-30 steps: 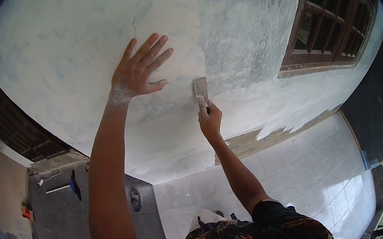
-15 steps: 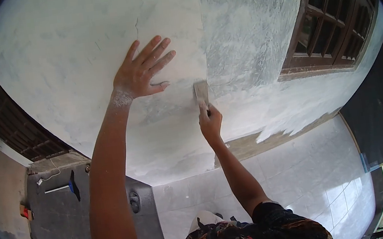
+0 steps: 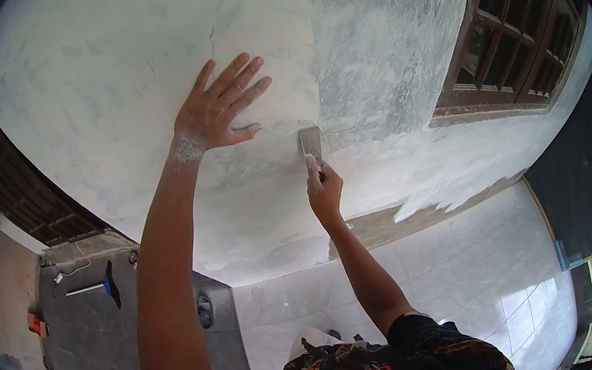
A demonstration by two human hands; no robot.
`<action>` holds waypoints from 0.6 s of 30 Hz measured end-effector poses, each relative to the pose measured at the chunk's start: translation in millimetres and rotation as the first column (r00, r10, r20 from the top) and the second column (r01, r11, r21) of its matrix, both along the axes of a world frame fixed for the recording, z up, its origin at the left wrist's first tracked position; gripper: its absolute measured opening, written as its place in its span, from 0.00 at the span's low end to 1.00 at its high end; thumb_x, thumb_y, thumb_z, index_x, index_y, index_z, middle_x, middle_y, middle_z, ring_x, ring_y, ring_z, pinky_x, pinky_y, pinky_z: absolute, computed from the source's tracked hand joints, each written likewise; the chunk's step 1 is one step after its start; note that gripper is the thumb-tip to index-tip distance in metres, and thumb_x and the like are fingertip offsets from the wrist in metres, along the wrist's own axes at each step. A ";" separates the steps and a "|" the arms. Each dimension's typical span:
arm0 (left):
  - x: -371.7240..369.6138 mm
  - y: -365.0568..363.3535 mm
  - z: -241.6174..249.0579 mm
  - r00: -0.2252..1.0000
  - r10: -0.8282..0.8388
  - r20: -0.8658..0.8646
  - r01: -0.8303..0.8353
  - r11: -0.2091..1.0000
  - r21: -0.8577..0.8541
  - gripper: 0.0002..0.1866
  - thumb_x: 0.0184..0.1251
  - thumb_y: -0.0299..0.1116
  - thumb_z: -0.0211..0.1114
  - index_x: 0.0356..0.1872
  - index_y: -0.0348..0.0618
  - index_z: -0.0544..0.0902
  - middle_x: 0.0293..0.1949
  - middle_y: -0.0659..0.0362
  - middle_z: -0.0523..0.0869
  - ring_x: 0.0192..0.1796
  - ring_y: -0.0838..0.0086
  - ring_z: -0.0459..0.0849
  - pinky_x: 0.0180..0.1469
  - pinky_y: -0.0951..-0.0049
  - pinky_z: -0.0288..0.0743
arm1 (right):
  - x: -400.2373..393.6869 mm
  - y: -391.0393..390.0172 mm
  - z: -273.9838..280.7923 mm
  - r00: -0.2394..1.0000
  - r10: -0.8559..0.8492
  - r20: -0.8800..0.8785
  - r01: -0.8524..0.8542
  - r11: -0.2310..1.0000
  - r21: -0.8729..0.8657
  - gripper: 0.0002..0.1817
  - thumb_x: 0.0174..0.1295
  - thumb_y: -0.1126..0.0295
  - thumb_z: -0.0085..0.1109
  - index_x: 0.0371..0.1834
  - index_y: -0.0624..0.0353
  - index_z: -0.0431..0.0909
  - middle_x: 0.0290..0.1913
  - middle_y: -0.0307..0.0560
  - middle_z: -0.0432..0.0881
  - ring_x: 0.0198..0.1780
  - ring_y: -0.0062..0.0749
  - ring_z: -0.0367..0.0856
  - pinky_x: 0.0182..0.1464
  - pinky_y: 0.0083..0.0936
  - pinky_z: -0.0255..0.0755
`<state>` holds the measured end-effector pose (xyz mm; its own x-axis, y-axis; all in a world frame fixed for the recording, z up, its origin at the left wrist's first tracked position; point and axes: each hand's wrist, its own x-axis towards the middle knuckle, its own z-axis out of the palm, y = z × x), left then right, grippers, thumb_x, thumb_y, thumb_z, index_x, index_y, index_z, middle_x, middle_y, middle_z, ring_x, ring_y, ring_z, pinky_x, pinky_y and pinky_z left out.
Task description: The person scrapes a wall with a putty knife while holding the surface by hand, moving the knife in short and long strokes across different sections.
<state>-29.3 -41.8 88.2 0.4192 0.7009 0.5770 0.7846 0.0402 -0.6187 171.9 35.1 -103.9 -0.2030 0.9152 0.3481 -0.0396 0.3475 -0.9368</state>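
My left hand point(image 3: 216, 110) lies against the white-smeared wall point(image 3: 120, 133) with its fingers spread; nothing is in it. White dust coats that wrist. Lower and to the right, my right hand point(image 3: 325, 187) grips a putty knife point(image 3: 310, 141) by its handle, the index finger or thumb stretched along it. The blade points up the wall, at the lower left corner of a greyer, thinly coated patch point(image 3: 369, 57). Whether the blade's edge presses on the wall is hard to tell. A thin crack point(image 3: 212, 38) runs above my left hand.
A brown framed window point(image 3: 506, 26) is at the right, and a dark wooden door point(image 3: 22, 181) at the left. Below are grey tiles point(image 3: 409, 267), sandals point(image 3: 205, 311) and a blue-headed broom or squeegee point(image 3: 110, 285). A black sheet point(image 3: 582, 165) hangs at the far right.
The putty knife and my right hand have shifted very slightly on the wall, with the blade a little more tilted. My left hand stays in place.
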 end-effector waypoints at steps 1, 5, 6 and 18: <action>-0.3 0.0 -0.4 1.000 0.000 0.001 0.000 1.000 0.000 0.55 0.42 0.67 0.76 0.76 0.72 0.61 0.80 0.69 0.55 0.82 0.73 0.51 0.81 0.46 0.44 | 1.7 -2.3 -8.5 0.999 -0.008 0.032 0.009 0.999 -0.039 0.27 0.74 0.52 0.57 0.30 0.71 0.78 0.14 0.43 0.66 0.20 0.22 0.60 0.23 0.30 0.57; -0.3 0.4 -1.7 1.000 0.017 -0.018 -0.017 1.000 0.007 0.55 0.42 0.67 0.75 0.76 0.73 0.61 0.81 0.68 0.55 0.82 0.73 0.51 0.81 0.46 0.44 | -0.7 2.1 4.2 1.000 0.011 0.022 -0.011 1.000 -0.002 0.27 0.74 0.53 0.57 0.26 0.70 0.76 0.14 0.42 0.63 0.20 0.21 0.59 0.23 0.31 0.56; -0.1 0.4 -0.7 0.999 0.023 -0.023 -0.023 1.000 0.011 0.55 0.42 0.68 0.75 0.76 0.73 0.61 0.81 0.68 0.55 0.82 0.73 0.51 0.81 0.46 0.44 | -2.2 3.3 1.7 1.000 0.014 0.022 -0.013 1.000 -0.004 0.27 0.74 0.53 0.57 0.26 0.70 0.76 0.14 0.42 0.63 0.20 0.21 0.59 0.23 0.31 0.56; 0.9 0.2 0.2 1.000 0.004 -0.011 -0.004 1.000 0.024 0.54 0.42 0.67 0.75 0.76 0.74 0.63 0.80 0.69 0.57 0.81 0.74 0.53 0.81 0.46 0.44 | -6.6 3.1 5.5 0.999 0.020 -0.037 -0.021 0.999 -0.030 0.27 0.74 0.53 0.57 0.26 0.69 0.76 0.13 0.43 0.65 0.19 0.22 0.59 0.23 0.32 0.56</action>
<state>-28.5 -41.6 88.4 0.4229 0.6885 0.5892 0.7774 0.0584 -0.6263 165.4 38.3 -98.4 -0.2098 0.9212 0.3277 -0.0808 0.3176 -0.9448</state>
